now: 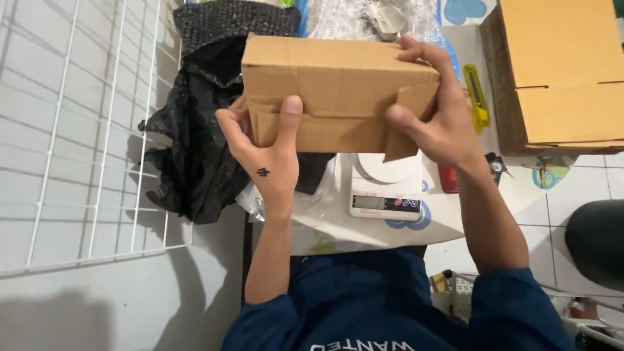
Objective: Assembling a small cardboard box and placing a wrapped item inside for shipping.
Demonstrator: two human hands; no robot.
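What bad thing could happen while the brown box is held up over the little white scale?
1. The cardboard box is held in the air by the left hand and right hand only at its ends; if the fingers slip, it might drop onto the white scale below.
2. A loose flap hangs open on the right, so the box may not be fully closed.
3. The yellow cutter lies close to the right hand and could get knocked.
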